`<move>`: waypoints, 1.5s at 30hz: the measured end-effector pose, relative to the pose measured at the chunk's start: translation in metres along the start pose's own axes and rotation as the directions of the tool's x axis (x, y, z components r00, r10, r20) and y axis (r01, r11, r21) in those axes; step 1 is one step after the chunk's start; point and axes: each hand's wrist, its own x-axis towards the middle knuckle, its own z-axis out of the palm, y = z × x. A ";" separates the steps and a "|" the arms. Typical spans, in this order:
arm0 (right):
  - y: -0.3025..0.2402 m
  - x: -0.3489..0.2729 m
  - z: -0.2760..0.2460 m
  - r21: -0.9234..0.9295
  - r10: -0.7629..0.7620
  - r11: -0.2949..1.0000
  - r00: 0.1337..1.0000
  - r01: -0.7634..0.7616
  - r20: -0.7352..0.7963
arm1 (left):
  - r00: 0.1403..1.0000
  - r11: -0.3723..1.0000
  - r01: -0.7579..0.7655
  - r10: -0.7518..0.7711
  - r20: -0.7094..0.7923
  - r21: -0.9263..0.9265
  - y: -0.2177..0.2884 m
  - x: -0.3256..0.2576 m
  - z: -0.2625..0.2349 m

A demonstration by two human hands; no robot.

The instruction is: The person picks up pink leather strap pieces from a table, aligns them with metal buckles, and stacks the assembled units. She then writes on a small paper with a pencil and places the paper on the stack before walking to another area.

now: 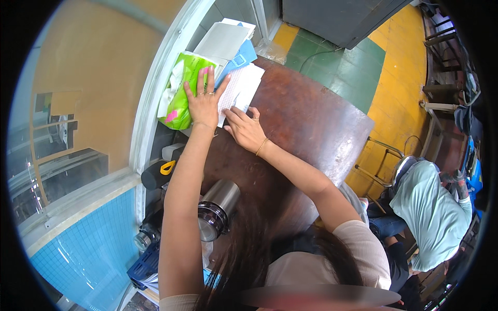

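Note:
My left hand (205, 105) lies flat with fingers spread, across a bright green tissue pack (194, 63) and the edge of the papers beside it. White tissue shows at the pack's left side. My right hand (246, 128) is close by on the right, its fingers loosely bent and apart. Its fingertips touch the lower part of the white printed papers (250, 85); no grip on them shows. Beyond these papers lie a blue sheet or folder (243, 56) and a greyish-white stack (224, 42).
The brown table (306, 119) carries a steel flask (223, 196) near my left forearm. A black bottle with a yellow loop (167, 167) is by the white window frame. A person in a pale green shirt (430, 207) sits at right, near a metal-framed seat (381, 176). A dark cabinet (337, 20) stands beyond.

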 end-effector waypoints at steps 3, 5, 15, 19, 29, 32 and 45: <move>0.003 -0.017 -0.012 0.063 -0.028 0.998 1.000 0.029 -0.004 | 1.000 0.999 0.007 -0.008 0.024 0.034 -0.001 0.000 -0.002; 0.003 -0.039 -0.028 0.100 -0.047 0.994 0.999 0.045 0.019 | 0.998 0.999 0.012 -0.015 0.056 0.043 -0.001 -0.001 -0.004; -0.052 -0.191 -0.115 -0.067 0.069 0.997 0.943 -0.050 0.325 | 0.960 0.952 -0.266 0.276 0.051 -0.149 -0.029 -0.022 -0.050; -0.091 -0.227 -0.132 -0.035 -0.029 0.998 0.843 0.057 0.536 | 0.966 0.896 -0.247 0.199 -0.164 -0.368 -0.060 -0.070 -0.103; -0.151 -0.273 -0.098 0.355 -0.517 0.853 0.524 0.383 0.677 | 0.721 0.528 0.311 -0.673 -0.166 -0.790 -0.161 -0.366 -0.236; -0.161 -0.266 -0.100 0.492 -0.581 0.812 0.517 0.314 0.628 | 0.497 0.259 0.398 -0.867 -0.030 -0.880 -0.123 -0.455 -0.237; -0.240 -0.131 -0.149 0.293 -0.248 0.921 0.967 0.255 -0.064 | 0.562 -0.400 0.194 -0.703 0.436 -0.896 0.096 -0.502 -0.157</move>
